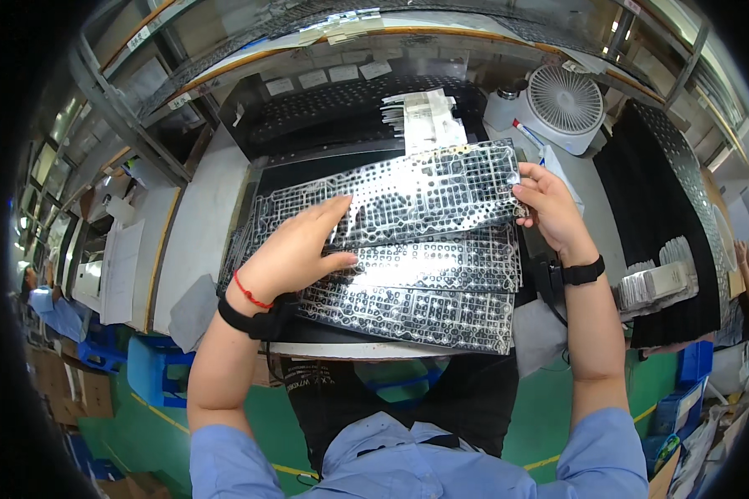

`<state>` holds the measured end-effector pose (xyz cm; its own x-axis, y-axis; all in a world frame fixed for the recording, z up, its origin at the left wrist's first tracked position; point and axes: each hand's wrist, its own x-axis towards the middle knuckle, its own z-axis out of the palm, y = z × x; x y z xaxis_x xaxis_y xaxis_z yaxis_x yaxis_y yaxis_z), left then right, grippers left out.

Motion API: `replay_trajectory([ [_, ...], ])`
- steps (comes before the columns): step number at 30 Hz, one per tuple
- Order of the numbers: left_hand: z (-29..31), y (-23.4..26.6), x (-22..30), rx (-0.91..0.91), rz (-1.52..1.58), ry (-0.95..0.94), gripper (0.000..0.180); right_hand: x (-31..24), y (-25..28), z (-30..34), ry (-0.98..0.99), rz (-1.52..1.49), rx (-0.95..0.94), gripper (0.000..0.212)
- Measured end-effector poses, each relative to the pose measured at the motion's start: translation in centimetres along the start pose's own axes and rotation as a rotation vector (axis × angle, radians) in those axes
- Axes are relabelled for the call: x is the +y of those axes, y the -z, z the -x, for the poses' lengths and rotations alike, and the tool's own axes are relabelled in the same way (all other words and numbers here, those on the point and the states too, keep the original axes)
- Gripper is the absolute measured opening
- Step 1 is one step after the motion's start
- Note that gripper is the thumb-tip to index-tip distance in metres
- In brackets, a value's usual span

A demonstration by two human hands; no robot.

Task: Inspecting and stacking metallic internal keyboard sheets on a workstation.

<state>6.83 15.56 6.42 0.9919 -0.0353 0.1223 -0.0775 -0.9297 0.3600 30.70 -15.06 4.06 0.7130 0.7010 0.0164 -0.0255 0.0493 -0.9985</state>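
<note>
A glossy, clear-and-black membrane sheet (408, 195), patterned with rings and fine lines like a keyboard layout, lies slanted on top of several similar sheets (408, 320). My right hand (551, 204) pinches its right end between thumb and fingers. Over the left part of the same sheet, my left hand (295, 249) is open, thumb apart from the fingers; whether it presses on the surface I cannot tell. Glare hides part of the pattern. The lower sheets fan out toward me, near the front edge of the bench.
Behind the sheets lies a pile of white strips (429, 121). A white fan (564, 104), a bottle (501, 110) and a red-capped marker (524, 129) stand or lie at the back right. Further right, a bundle of pale pieces (662, 279) rests on black material (657, 208). A metal shelf (116, 91) rises at left.
</note>
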Motion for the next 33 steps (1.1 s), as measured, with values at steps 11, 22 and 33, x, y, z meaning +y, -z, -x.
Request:
replay_trajectory([
  [11,4.1,-1.7,3.1,0.012,-0.093,0.021,0.071,2.4,-0.3,-1.1,-0.029,0.073,-0.020,0.016],
  [22,3.4,-2.0,3.5,-0.054,-0.171,0.125,0.060,1.9,-0.6,-0.8,0.064,0.038,-0.023,0.012],
  [33,3.7,-2.2,3.4,-0.028,-0.164,0.106,0.056,1.7,-0.6,-0.8,0.063,0.019,-0.042,0.013],
])
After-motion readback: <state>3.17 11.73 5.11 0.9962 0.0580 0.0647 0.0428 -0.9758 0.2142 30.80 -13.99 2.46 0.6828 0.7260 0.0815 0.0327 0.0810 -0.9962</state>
